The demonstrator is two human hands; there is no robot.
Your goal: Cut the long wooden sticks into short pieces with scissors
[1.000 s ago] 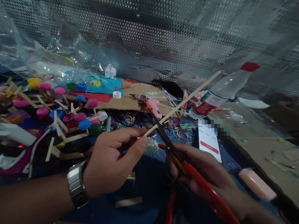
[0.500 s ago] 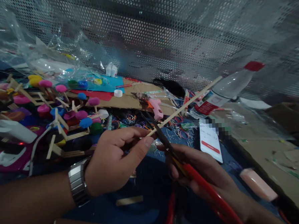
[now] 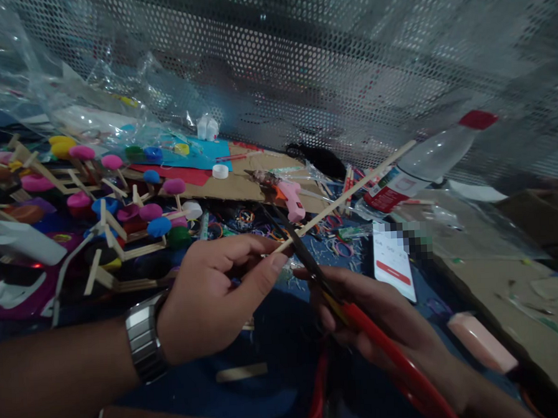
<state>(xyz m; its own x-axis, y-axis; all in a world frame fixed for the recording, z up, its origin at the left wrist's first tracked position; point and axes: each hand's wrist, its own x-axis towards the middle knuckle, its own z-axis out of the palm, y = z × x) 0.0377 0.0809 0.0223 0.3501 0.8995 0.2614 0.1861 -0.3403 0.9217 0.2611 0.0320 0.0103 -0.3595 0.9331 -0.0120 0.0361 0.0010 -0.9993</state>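
Crosswise to the scissors (image 3: 360, 323): wooden stick (image 3: 346, 196), near end pinched in left hand (image 3: 218, 299) just beside the blades (image 3: 304, 254); right hand (image 3: 396, 309), farther from crossing, grips scissors.

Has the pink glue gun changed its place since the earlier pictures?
No. Against the brown cardboard and the white cap, the pink glue gun lies in the same place; the slight shift of everything looks like camera motion.
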